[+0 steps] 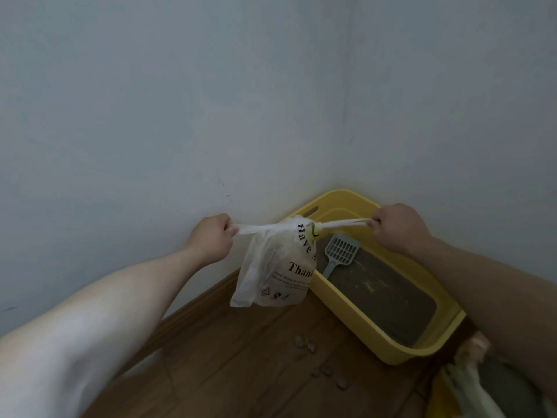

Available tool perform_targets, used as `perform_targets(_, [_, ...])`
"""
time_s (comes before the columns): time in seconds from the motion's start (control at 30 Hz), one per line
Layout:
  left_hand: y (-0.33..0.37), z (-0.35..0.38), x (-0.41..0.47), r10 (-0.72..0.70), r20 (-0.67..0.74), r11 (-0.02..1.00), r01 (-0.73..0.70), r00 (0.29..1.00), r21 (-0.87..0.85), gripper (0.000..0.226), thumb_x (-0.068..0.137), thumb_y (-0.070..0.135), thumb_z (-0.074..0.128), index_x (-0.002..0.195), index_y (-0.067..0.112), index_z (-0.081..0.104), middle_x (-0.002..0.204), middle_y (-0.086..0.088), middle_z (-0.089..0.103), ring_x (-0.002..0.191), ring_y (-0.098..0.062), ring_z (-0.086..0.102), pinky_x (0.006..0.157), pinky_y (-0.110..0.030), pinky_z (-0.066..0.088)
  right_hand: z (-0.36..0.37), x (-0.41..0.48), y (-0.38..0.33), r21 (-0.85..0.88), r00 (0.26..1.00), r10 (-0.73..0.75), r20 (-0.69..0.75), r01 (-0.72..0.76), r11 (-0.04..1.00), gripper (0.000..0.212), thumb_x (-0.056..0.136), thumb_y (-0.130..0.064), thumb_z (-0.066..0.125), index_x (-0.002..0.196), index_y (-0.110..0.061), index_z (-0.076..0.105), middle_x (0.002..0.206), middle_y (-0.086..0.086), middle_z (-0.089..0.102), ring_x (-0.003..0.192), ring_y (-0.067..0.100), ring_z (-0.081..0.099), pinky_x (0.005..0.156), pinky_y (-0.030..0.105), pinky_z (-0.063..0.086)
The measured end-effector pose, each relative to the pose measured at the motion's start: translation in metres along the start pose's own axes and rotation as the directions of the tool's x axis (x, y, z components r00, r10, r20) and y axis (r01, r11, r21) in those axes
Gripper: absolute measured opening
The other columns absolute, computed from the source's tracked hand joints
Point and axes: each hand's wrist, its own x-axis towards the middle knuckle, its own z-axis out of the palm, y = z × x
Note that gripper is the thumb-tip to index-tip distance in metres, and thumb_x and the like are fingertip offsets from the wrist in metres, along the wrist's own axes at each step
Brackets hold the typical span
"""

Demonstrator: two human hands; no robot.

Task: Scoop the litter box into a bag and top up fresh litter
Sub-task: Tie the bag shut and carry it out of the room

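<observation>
A white plastic bag (275,267) with black print hangs in the air in front of the room corner, its two handles pulled taut sideways. My left hand (212,238) grips the left handle and my right hand (394,226) grips the right one. Behind and to the right of the bag stands the yellow litter box (361,324) with dark grey litter (388,300) in it. A pale blue scoop (339,254) lies in the box's far end, its handle pointing toward me.
Several litter clumps (304,345) are scattered on the wooden floor (241,372) in front of the box. Pale walls meet in a corner behind the box. An open pale sack (470,384) with grey contents sits at the bottom right.
</observation>
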Motion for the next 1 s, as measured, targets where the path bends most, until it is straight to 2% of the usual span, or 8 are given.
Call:
perform_targets(0.13, [-0.007,0.0,-0.004,-0.007,0.007,1.0,0.007,1.0,-0.003,0.029,0.097,0.029,0.053,0.072,0.015,0.049,0.07,-0.004,0.058,0.067,-0.024,0.055,0.06,-0.037,0.042,-0.001,-0.001,0.001,0.025,1.0,-0.013,-0.002,0.013,1.0,0.033,0.099,-0.028,0.05,0.076,-0.014,0.069,0.062,0.002,0.057,0.055,0.017,0.049,0.051,0.029,0.038])
perform_targets(0.33, [-0.011,0.003,-0.009,0.009,0.019,1.0,-0.009,1.0,-0.007,0.028,0.098,0.031,0.053,0.076,0.014,0.053,0.071,-0.005,0.061,0.067,-0.023,0.057,0.062,-0.039,0.046,-0.002,-0.006,0.008,0.021,1.0,-0.026,-0.002,0.026,0.999,0.033,0.099,-0.027,0.051,0.073,-0.013,0.066,0.061,0.003,0.057,0.054,0.018,0.047,0.049,0.028,0.03])
perform_targets(0.53, [-0.012,-0.001,-0.017,0.021,0.026,1.0,-0.021,0.999,-0.011,0.029,0.098,0.032,0.053,0.076,0.014,0.054,0.071,-0.004,0.061,0.067,-0.023,0.057,0.061,-0.04,0.047,-0.01,-0.007,0.009,0.051,0.999,-0.037,0.005,0.036,0.998,0.035,0.099,-0.026,0.052,0.064,-0.022,0.055,0.056,-0.002,0.051,0.052,0.015,0.045,0.048,0.028,0.028])
perform_targets(0.63, [-0.004,0.0,-0.024,0.018,0.018,0.998,-0.017,1.0,-0.064,0.029,0.098,0.03,0.054,0.075,0.013,0.053,0.07,-0.004,0.06,0.066,-0.023,0.056,0.058,-0.036,0.043,-0.012,-0.008,0.013,0.091,1.0,-0.003,-0.001,0.003,0.996,0.037,0.098,-0.026,0.054,0.061,-0.024,0.053,0.055,-0.003,0.051,0.05,0.015,0.045,0.048,0.027,0.027])
perform_targets(0.73, [0.006,0.0,-0.038,0.035,-0.017,0.989,-0.037,0.999,-0.141,0.03,0.099,0.027,0.053,0.073,0.012,0.051,0.067,-0.004,0.055,0.062,-0.02,0.051,0.053,-0.032,0.036,-0.015,-0.014,0.017,0.179,0.999,0.01,-0.043,-0.002,0.984,0.045,0.097,-0.024,0.056,0.054,-0.028,0.046,0.051,-0.003,0.048,0.048,0.015,0.043,0.048,0.027,0.026])
perform_targets(0.83, [0.013,-0.008,-0.051,0.102,-0.038,0.974,-0.108,0.994,-0.198,0.027,0.098,0.025,0.054,0.075,0.011,0.053,0.066,-0.004,0.053,0.06,-0.018,0.048,0.055,-0.032,0.037,-0.032,-0.021,0.018,0.346,0.999,0.012,-0.05,0.007,0.938,0.043,0.094,-0.025,0.06,0.053,-0.032,0.052,0.049,-0.005,0.051,0.046,0.014,0.044,0.048,0.027,0.029])
perform_targets(0.93, [0.024,-0.018,-0.053,0.124,-0.067,0.935,-0.139,0.99,-0.326,0.023,0.096,0.021,0.058,0.076,0.013,0.054,0.068,-0.008,0.055,0.061,-0.017,0.047,0.058,-0.034,0.039,-0.051,-0.024,0.007,0.557,0.999,0.042,-0.01,-0.029,0.83,0.036,0.091,-0.024,0.066,0.055,-0.027,0.063,0.048,-0.008,0.054,0.045,0.007,0.045,0.05,0.025,0.035])
perform_targets(1.0, [0.036,-0.022,-0.05,0.124,-0.076,0.889,-0.144,0.989,-0.434,0.022,0.095,0.017,0.06,0.074,0.013,0.053,0.072,-0.015,0.058,0.065,-0.017,0.049,0.063,-0.036,0.041,-0.059,-0.023,-0.008,0.703,0.997,0.066,0.051,-0.082,0.706,0.03,0.088,-0.018,0.068,0.058,-0.017,0.069,0.053,-0.003,0.06,0.052,0.009,0.05,0.054,0.025,0.041])
